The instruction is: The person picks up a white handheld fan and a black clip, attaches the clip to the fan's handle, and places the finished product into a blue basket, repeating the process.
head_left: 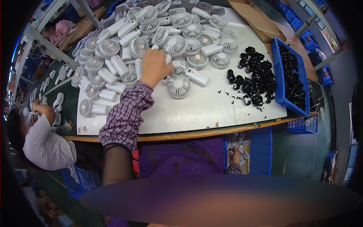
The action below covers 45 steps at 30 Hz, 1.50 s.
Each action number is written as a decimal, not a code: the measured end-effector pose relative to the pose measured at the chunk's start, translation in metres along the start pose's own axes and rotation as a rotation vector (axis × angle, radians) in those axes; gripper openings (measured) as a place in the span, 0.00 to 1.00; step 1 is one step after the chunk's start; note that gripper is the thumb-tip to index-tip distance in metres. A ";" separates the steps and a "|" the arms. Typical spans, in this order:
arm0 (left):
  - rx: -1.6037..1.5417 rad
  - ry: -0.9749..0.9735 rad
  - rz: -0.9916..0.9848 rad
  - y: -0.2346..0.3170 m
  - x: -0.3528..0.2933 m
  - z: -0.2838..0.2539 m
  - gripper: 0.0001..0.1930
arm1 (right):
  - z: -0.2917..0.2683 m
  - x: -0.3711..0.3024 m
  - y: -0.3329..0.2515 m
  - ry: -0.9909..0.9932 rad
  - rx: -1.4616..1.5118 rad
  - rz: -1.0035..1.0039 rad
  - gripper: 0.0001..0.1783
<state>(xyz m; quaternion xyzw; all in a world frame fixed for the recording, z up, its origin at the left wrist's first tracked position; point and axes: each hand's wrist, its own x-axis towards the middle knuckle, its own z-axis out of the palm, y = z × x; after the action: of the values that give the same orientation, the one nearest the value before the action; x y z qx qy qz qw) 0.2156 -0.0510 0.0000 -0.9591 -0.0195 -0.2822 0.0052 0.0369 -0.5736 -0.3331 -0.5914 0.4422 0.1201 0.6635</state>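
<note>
White handheld fan under left hand, orientation hidden.

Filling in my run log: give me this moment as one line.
left hand: on white fans pile | right hand: below table, at blue crate | black clips: untouched

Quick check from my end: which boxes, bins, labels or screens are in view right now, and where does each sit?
Cardboard box: far right of table, brown, open, flat.
Blue bin: right table edge, rectangular, holding black parts.
Blue crate: below table front, ribbed, by right hand.
Small stickers: table's near-left corner, round, pale.
Left hand rests on white fan pile.
No screens visible.
</note>
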 end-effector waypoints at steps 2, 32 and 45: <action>-0.079 0.049 -0.043 0.001 -0.014 -0.021 0.20 | 0.019 -0.054 -0.050 -0.092 0.071 -0.162 0.18; -1.888 -0.639 -0.824 0.088 -0.183 -0.065 0.13 | 0.194 -0.170 -0.298 0.062 -0.945 -1.803 0.16; -1.834 -0.510 -0.687 0.082 -0.153 -0.069 0.13 | 0.200 -0.182 -0.292 -0.617 -0.302 -0.950 0.05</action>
<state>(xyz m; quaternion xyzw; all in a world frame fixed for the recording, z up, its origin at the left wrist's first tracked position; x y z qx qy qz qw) 0.0526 -0.1397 -0.0249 -0.5672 -0.0705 0.0388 -0.8197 0.2193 -0.4084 -0.0207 -0.7506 -0.1069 0.0378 0.6510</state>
